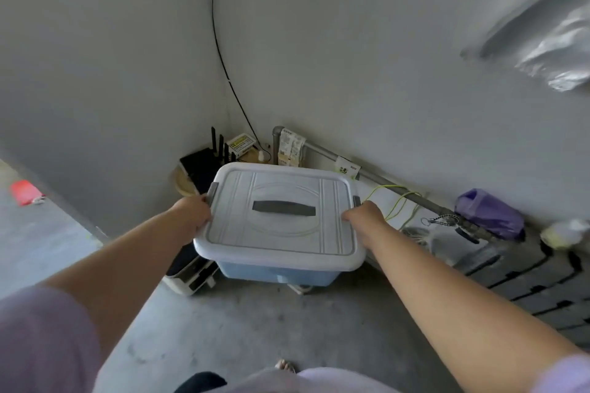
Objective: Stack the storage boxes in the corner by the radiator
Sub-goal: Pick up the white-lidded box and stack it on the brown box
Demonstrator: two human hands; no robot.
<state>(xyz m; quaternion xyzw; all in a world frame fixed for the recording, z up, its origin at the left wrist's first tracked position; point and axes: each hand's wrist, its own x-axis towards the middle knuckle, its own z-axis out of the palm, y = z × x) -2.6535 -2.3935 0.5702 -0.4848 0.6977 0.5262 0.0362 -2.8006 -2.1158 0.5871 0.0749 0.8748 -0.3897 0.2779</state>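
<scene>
A storage box point(274, 271) with a translucent blue body, a white lid point(281, 242) and a dark grey lid handle is held above the floor in front of the room corner. My left hand point(191, 212) grips its left side beside the grey latch. My right hand point(365, 214) grips the right side at the other latch. The box hides what lies directly beneath it. No other storage box can be made out.
A black router point(199, 164) with antennas sits on a round wooden stool in the corner. A grey pipe point(322, 150) runs along the right wall past a purple bag point(490, 217). A white device point(191, 274) lies on the concrete floor left of the box. Dark bricks point(542, 284) lie at right.
</scene>
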